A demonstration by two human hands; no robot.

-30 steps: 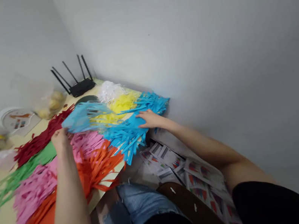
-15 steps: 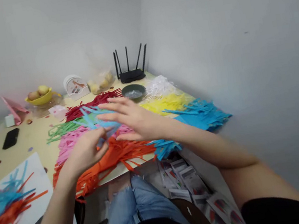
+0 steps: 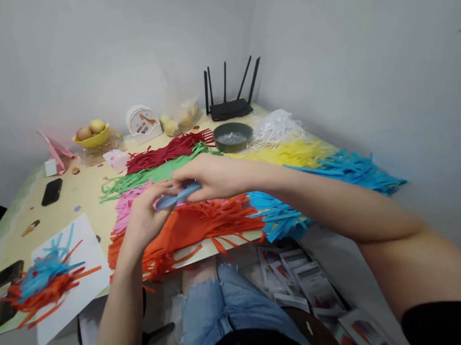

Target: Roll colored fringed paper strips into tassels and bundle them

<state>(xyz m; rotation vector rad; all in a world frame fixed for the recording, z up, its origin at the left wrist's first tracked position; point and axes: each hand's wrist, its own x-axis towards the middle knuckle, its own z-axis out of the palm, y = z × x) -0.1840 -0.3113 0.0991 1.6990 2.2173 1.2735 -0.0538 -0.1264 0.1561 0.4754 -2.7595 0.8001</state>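
Observation:
Between my hands is a folded or rolled piece of light blue paper (image 3: 178,196), with a thin blue strip rising above the fingers. My left hand (image 3: 147,213) pinches its left end. The fingers of my right hand (image 3: 208,176) are closed round its right end and hide part of it. Below the hands lies orange fringed paper (image 3: 182,227), with pink fringed paper (image 3: 124,208) behind it. Further back are green fringed paper (image 3: 155,174) and dark red fringed paper (image 3: 165,151). Blue fringed paper (image 3: 279,211) lies to the right, partly under my right forearm.
Yellow fringes (image 3: 298,152), white fringes (image 3: 278,127), a green bowl (image 3: 235,147) and a black router (image 3: 231,109) stand further back. Blue and orange tassels (image 3: 47,279) lie on a white sheet (image 3: 88,249) at left, by a phone (image 3: 51,192). Packets (image 3: 315,282) sit below the table edge.
The spread light blue fringes are now gathered between my hands. My right hand has gone from spread fingers to a closed grip. The view has shifted, so the table appears further right.

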